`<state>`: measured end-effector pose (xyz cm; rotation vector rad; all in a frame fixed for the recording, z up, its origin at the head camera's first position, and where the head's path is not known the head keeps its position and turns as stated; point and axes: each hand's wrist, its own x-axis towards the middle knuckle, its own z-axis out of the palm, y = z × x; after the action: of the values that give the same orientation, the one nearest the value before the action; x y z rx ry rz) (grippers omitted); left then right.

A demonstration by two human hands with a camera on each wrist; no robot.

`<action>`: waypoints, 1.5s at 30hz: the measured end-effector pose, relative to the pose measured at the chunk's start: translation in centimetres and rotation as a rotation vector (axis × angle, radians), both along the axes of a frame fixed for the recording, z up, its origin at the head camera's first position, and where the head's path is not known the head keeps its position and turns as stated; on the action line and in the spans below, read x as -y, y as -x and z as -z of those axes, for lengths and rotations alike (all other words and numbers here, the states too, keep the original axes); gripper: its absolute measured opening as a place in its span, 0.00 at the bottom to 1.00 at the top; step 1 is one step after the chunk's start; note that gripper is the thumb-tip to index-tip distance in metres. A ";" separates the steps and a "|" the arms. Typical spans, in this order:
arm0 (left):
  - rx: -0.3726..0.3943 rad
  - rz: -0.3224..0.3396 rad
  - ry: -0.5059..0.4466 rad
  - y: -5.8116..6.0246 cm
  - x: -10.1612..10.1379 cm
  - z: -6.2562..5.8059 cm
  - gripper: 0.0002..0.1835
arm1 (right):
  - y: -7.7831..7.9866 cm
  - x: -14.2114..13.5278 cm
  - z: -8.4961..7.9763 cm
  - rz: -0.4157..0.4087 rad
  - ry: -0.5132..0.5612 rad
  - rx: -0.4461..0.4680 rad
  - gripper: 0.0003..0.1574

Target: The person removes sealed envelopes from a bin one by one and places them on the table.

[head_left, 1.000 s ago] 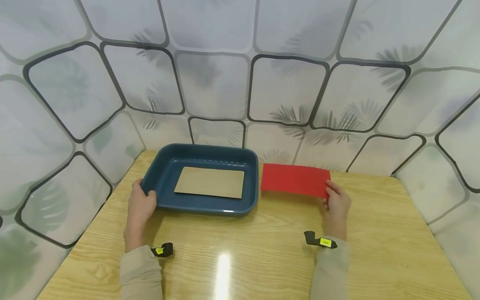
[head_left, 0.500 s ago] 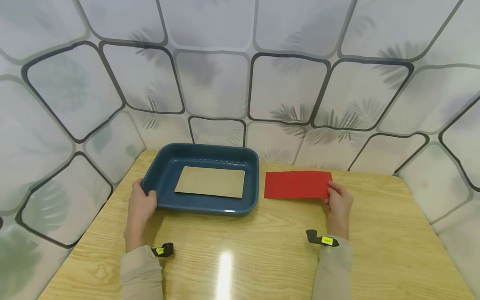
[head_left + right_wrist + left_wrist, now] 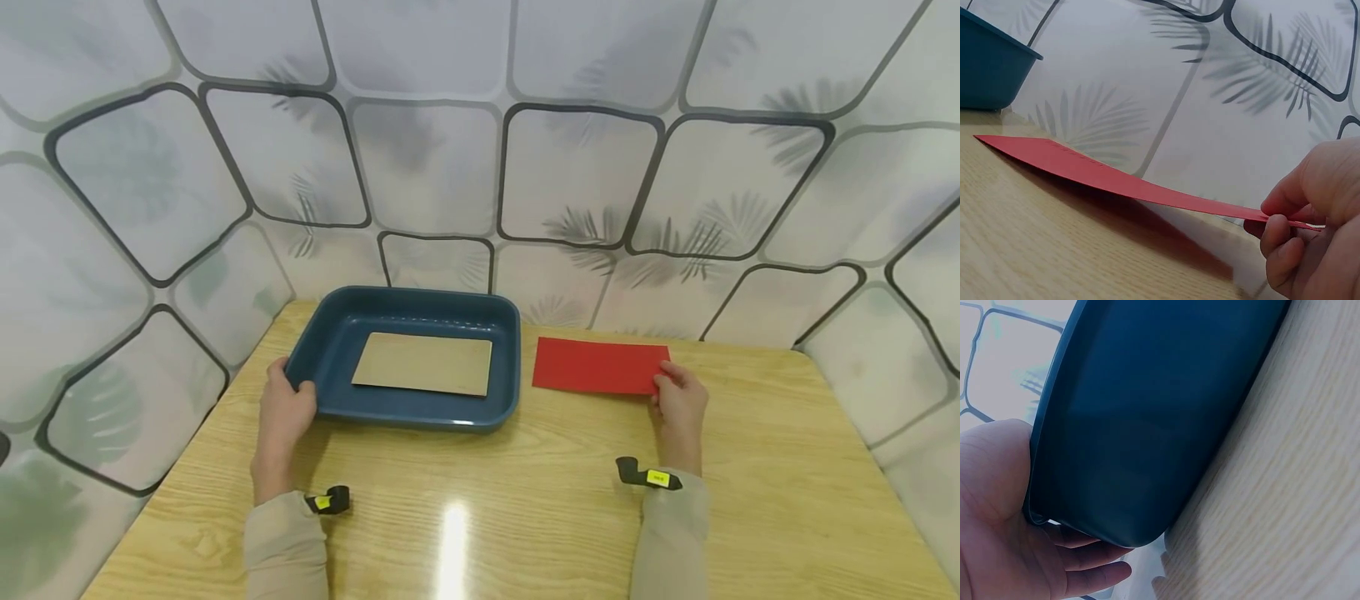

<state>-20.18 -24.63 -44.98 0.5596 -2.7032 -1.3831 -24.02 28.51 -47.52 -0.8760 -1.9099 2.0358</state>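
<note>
My left hand (image 3: 283, 410) grips the left end of a dark blue tray (image 3: 405, 417), thumb over the rim near its front corner. In the left wrist view, the fingers (image 3: 1100, 575) reach around the tray's outer end wall. Inside the tray a flat beige rectangular piece (image 3: 422, 364) lies on the bottom. To the right of the tray, my right hand (image 3: 681, 404) pinches the right end of a thin red paper rectangle (image 3: 600, 367) between thumb and fingers. The right wrist view shows the red paper (image 3: 1122, 187) bowed, its held end raised over the table.
The wooden table (image 3: 525, 517) carries the tray and runs back to a patterned wall (image 3: 427, 167). The tray's back rim is close to that wall. Dark wrist cameras with yellow labels sit at both sleeves.
My right hand has shifted slightly right with the red paper, whose left end has come lower and a little farther from the tray. The left hand keeps its hold on the tray.
</note>
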 end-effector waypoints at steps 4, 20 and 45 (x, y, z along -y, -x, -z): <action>-0.011 0.000 0.006 0.0 0.0 -0.1 0.36 | 0.4 0.2 0.1 -0.027 -0.046 0.013 0.30; -0.001 0.017 0.014 0.0 0.1 0.1 0.37 | -0.4 0.8 1.3 -0.167 -0.326 0.052 0.44; -0.035 0.006 0.029 -0.1 0.3 0.4 0.36 | -0.6 1.0 1.1 -0.191 -0.329 0.079 0.39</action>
<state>-20.04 -24.97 -45.33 0.5205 -2.6949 -1.3392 -23.44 27.47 -48.67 -0.7247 -2.3633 1.7259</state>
